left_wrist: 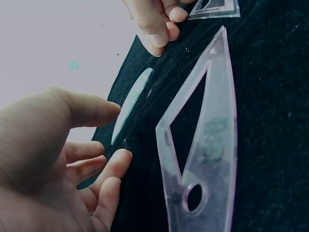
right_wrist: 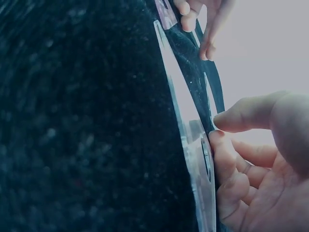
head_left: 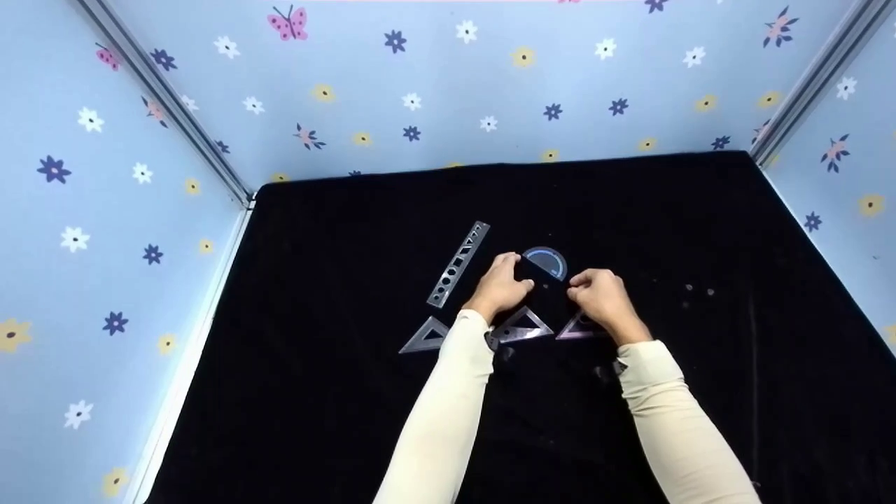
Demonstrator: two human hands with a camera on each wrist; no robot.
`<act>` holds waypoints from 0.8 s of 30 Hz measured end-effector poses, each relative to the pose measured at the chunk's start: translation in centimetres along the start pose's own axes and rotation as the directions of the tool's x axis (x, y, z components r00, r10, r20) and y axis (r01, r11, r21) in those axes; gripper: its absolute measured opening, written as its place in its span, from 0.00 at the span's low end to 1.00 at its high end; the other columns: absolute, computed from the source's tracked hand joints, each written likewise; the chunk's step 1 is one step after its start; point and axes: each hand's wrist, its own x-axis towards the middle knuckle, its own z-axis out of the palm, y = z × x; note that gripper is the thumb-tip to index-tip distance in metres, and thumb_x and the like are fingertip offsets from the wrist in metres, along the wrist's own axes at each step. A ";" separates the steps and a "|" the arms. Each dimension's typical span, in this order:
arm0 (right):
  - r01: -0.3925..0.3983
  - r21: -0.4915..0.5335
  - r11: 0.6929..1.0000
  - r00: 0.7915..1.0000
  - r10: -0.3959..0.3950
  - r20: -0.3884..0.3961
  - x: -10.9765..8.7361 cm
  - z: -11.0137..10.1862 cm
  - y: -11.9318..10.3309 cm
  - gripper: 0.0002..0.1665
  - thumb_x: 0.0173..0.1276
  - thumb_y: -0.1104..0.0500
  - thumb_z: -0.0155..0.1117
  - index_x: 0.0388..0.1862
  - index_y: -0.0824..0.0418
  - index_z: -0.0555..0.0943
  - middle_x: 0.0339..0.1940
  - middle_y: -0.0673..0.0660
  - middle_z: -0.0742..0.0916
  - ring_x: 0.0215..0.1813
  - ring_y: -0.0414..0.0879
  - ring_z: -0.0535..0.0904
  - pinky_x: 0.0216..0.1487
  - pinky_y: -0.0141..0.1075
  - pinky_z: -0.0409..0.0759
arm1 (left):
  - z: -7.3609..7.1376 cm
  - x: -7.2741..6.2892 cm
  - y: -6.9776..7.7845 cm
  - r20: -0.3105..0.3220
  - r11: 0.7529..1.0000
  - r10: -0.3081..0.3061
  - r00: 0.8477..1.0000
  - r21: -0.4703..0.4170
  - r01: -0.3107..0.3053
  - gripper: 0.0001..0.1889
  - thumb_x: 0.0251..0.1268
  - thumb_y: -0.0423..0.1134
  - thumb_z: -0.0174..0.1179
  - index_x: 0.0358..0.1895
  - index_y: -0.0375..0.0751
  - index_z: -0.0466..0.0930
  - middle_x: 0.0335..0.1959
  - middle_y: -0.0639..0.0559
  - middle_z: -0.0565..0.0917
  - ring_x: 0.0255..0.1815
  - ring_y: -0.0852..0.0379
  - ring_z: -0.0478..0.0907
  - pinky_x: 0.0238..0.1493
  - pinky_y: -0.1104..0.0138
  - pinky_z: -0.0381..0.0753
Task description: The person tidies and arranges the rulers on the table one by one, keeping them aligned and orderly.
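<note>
A clear protractor [head_left: 546,262] lies on the black cloth between both hands, its curved side facing away from me. By its left end is my left hand [head_left: 498,285], thumb and fingers spread apart. In the left wrist view the thumb [left_wrist: 96,108] overlaps the protractor's edge [left_wrist: 133,104]; contact is unclear. My right hand [head_left: 600,299] is beside the protractor's right end, its thumb and bent index fingertip close together with nothing visible between them. Nearer me lie a middle set square [head_left: 525,327] and a pinkish set square [head_left: 577,330], partly hidden by my right hand.
A ruler with cut-out shapes [head_left: 458,264] lies slantwise left of my left hand. Another set square [head_left: 425,336] is partly covered by my left sleeve. Small specks [head_left: 700,289] dot the cloth at right. Flower-patterned walls [head_left: 448,84] border the table's back and sides.
</note>
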 end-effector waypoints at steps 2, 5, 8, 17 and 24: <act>-0.001 -0.001 1.000 1.000 0.001 0.001 0.1 0.0 -0.1 0.12 0.60 0.63 0.68 0.42 0.68 0.86 0.34 0.58 0.89 0.38 0.52 0.83 0.48 0.46 0.79 | 0.0 0.1 0.1 -0.001 1.000 0.003 1.000 -0.010 -0.003 0.30 0.69 0.42 0.60 0.73 0.39 0.68 0.76 0.48 0.64 0.75 0.51 0.62 0.73 0.63 0.59; -0.016 -0.010 1.000 1.000 0.016 0.014 0.2 -0.1 -0.4 0.12 0.60 0.62 0.69 0.41 0.67 0.86 0.35 0.59 0.89 0.39 0.54 0.83 0.49 0.47 0.79 | -0.1 0.2 0.1 -0.014 1.000 0.006 1.000 -0.008 -0.006 0.28 0.68 0.39 0.59 0.71 0.39 0.70 0.76 0.48 0.65 0.75 0.52 0.61 0.73 0.65 0.57; -0.059 -0.038 0.998 0.998 0.060 0.032 0.2 -0.2 -0.5 0.13 0.61 0.58 0.70 0.42 0.65 0.86 0.40 0.61 0.88 0.43 0.55 0.83 0.49 0.49 0.79 | 0.0 0.2 0.3 -0.014 1.000 0.014 1.000 0.006 -0.014 0.28 0.65 0.37 0.57 0.70 0.40 0.72 0.75 0.49 0.66 0.75 0.53 0.61 0.73 0.66 0.57; -0.129 -0.117 0.985 0.988 0.138 0.074 0.3 -0.3 -0.9 0.18 0.62 0.50 0.72 0.43 0.61 0.84 0.47 0.63 0.86 0.48 0.60 0.82 0.49 0.54 0.77 | 0.1 0.2 0.5 0.003 1.000 -0.008 1.000 -0.012 0.008 0.26 0.65 0.39 0.57 0.68 0.47 0.76 0.76 0.55 0.66 0.76 0.54 0.60 0.73 0.59 0.59; -0.129 -0.146 0.981 0.988 0.140 0.065 0.2 -0.3 -1.1 0.19 0.62 0.47 0.71 0.42 0.59 0.82 0.46 0.62 0.86 0.47 0.59 0.81 0.48 0.54 0.76 | 0.2 0.4 1.1 -0.027 0.995 -0.081 0.996 -0.066 0.079 0.24 0.64 0.40 0.57 0.65 0.48 0.78 0.75 0.57 0.67 0.75 0.53 0.62 0.68 0.41 0.60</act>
